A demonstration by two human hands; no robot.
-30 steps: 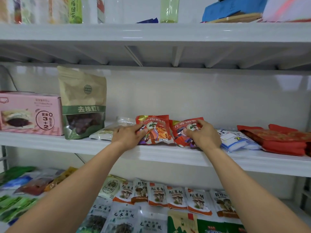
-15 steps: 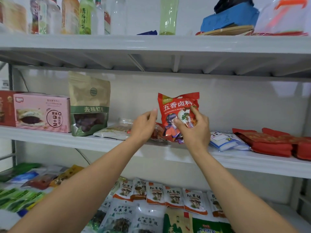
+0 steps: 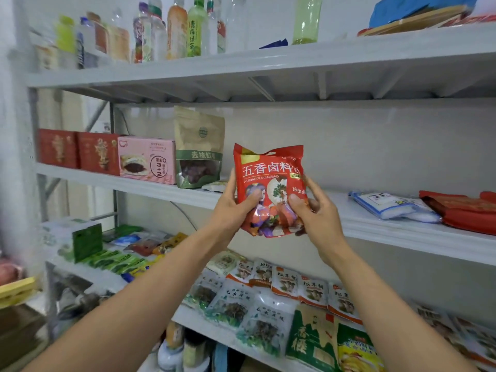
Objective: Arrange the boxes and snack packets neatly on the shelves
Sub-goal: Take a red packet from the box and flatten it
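I hold the red snack packet (image 3: 269, 189) upright, just off the middle shelf (image 3: 402, 229), with the fingers (image 3: 252, 196) of my left hand (image 3: 230, 210) and right hand (image 3: 316, 218) clamped on its lower half. I reckon the slick, puffy film may slip from them, or the packet may flop flat once stood on the shelf.

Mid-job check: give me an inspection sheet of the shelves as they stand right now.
Surface: white middle shelf, partly stocked.
Job's things: red packet held upright, off the shelf; red boxes, pink box and brown pouch stand at left; white-blue packet and flat red bags lie at right.
Clutter: mushroom packets overlap on the lower shelf.
Hands: left hand and right hand both grip the red packet's lower sides.
Cables: thin wire curves behind the rack, under the middle shelf.
Surroundings: bottles on the top shelf; white wall behind.
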